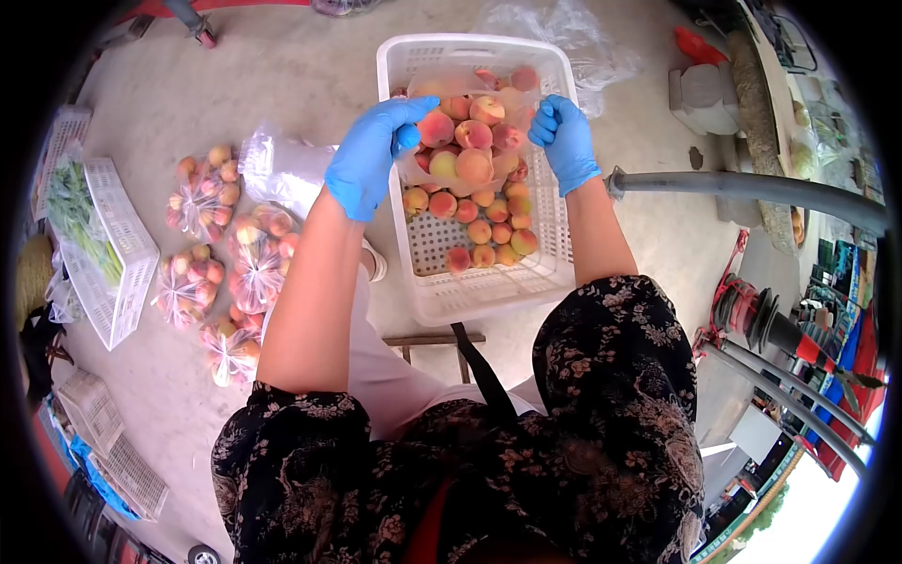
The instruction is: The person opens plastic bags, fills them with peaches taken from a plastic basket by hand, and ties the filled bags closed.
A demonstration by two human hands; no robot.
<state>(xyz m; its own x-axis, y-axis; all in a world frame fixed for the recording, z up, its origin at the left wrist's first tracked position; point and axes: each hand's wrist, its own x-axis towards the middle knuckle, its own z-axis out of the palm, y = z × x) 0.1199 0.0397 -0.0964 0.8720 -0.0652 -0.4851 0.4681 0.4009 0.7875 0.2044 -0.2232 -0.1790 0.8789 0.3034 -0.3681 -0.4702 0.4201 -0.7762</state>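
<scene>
My left hand (373,155), in a blue glove, is closed on one side of a clear plastic bag (437,86). Gripping the bag's opposite side is my right hand (566,146), gloved in blue too, with its fingers curled in. Several red and yellow peaches (474,134) show within the bag, which is held over a white plastic crate (474,303). Loose peaches (499,232) lie in the crate below, toward its near half. The bag hides part of the crate's contents.
Knotted bags of peaches (258,268) stand on the floor at left, near a stack of clear plastic bags (282,169). A white crate with leafy greens (86,221) is farther left. Crumpled plastic film (587,56) lies behind the crate. A grey metal pole (742,185) reaches in from the right.
</scene>
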